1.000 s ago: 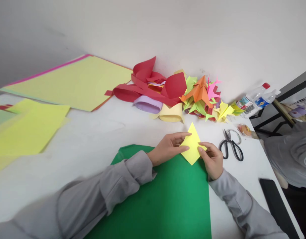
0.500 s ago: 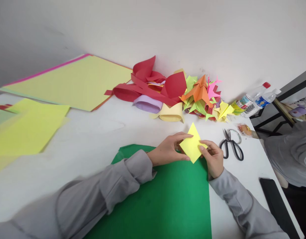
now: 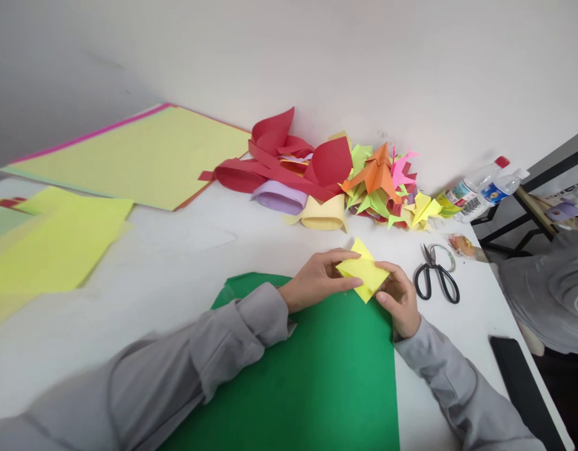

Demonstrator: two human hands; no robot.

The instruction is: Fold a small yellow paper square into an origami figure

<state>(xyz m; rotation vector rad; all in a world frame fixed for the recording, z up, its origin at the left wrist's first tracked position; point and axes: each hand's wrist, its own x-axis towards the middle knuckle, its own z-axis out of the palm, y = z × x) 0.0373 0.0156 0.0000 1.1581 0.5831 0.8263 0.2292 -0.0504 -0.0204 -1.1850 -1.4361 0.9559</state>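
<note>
A small piece of folded yellow paper (image 3: 364,275), roughly diamond-shaped, is held up between both hands above the far end of a green sheet (image 3: 307,369). My left hand (image 3: 319,279) pinches its left side, thumb in front and fingers behind. On the right edge of the paper, my right hand (image 3: 401,297) has its fingertips against the corner, with the thumb just below. Black-handled scissors (image 3: 438,275) lie blades apart on the table, to the right of my right hand.
Red paper loops (image 3: 279,163) and a heap of colourful origami (image 3: 377,175) stand along the wall. Two plastic bottles (image 3: 486,188) lean at the back right. Large yellow-green sheets (image 3: 129,150) and loose yellow paper (image 3: 58,244) lie left. A black phone-like slab (image 3: 523,388) rests near the right edge.
The yellow paper has gone from a flat, tall diamond to a shorter shape with a flap showing across it. Both hands have stayed in nearly the same place.
</note>
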